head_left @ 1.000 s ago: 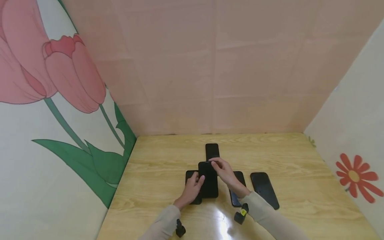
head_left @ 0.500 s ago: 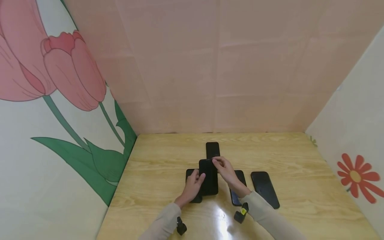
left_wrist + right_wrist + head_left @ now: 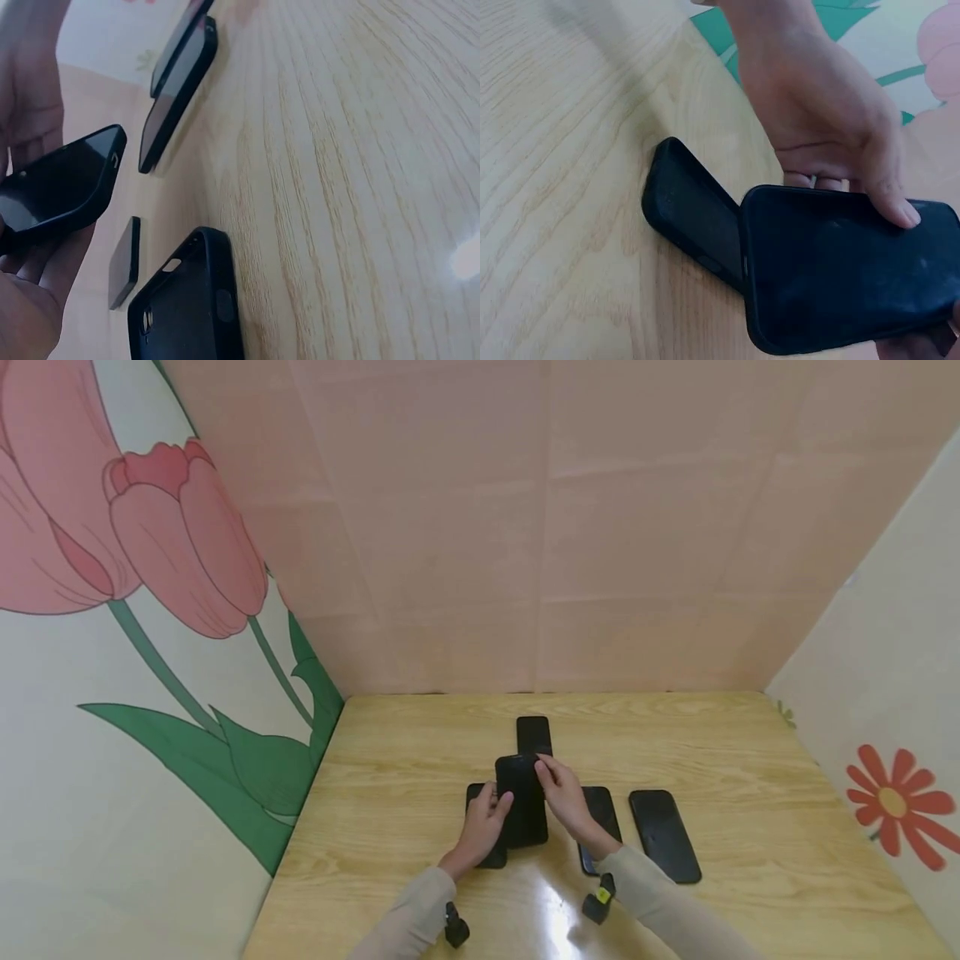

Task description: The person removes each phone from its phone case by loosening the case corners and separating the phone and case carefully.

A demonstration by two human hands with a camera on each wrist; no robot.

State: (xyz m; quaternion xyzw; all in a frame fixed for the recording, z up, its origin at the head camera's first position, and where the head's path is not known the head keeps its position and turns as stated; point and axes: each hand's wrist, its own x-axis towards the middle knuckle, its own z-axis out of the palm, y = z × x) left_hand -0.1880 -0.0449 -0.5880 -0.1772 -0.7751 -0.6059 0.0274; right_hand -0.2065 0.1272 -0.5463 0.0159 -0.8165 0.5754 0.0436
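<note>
My left hand [image 3: 482,827] grips the left side of a smartphone in a black case [image 3: 522,810], thumb over its front. My right hand [image 3: 564,797] pinches the phone's upper right corner. The phone is raised off the table, its dark glossy front showing in the right wrist view. Below it, partly covered by my left hand, lies an empty black phone case [image 3: 187,307], open side up; the left wrist view shows a camera cutout in its back.
Another dark phone [image 3: 533,735] lies behind the hands. Two more phones lie to the right, one [image 3: 600,814] partly under my right wrist and one [image 3: 665,835] farther out. Walls stand behind and on both sides of the wooden table [image 3: 765,827].
My right fingers have shifted slightly along the phone's upper right corner, and the phone has tilted a little. My left hand keeps its grip. The other phones have stayed put.
</note>
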